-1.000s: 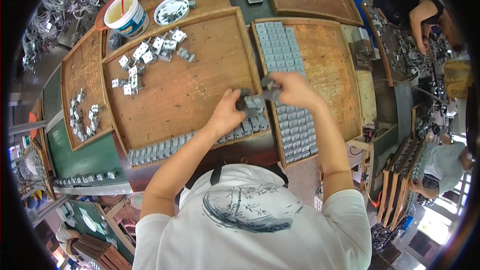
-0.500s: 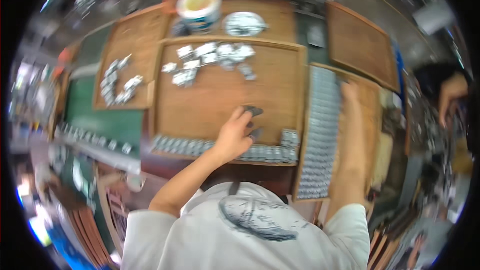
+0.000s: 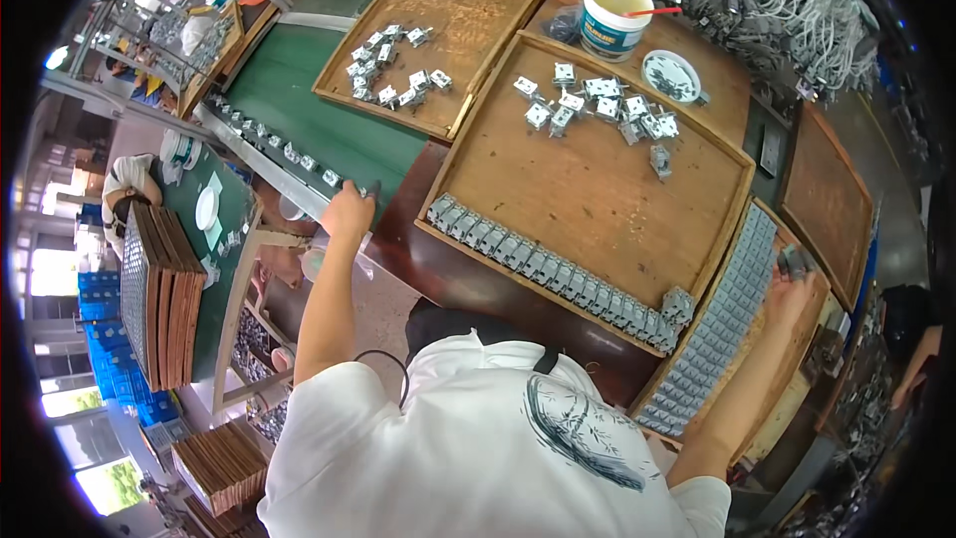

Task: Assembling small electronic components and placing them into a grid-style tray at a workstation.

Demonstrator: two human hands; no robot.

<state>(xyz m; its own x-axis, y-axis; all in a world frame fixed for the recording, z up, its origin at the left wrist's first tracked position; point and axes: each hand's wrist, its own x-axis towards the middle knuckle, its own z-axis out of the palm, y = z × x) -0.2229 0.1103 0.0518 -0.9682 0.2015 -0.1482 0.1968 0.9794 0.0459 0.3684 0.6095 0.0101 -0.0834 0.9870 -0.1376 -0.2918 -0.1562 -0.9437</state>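
My left hand (image 3: 349, 212) reaches to the near edge of the green conveyor belt (image 3: 299, 70), its fingers closed round a small metal block at the end of a line of similar blocks (image 3: 291, 152). Dark covers show on some fingertips. At the far right, my right hand (image 3: 792, 284) is bent over the narrow tray beside tight rows of grey metal blocks (image 3: 712, 324). Grey shows at its fingertips; whether that is covers or a part I cannot tell. Between my hands lies a wooden tray (image 3: 558, 184), with a row of blocks (image 3: 543, 264) along its near edge and a loose heap (image 3: 602, 100) at its far side.
Behind the middle tray stand a white bucket (image 3: 612, 25) with a red stick and a white bowl (image 3: 672, 77) of small parts. Another wooden tray (image 3: 468, 20) holds loose blocks at far left. Stacked brown boards (image 3: 159, 299) and another person (image 3: 129, 179) are at left.
My left hand has moved from above the middle tray leftward to the belt's edge. My right hand stays by the narrow tray. The whole view has turned toward the left.
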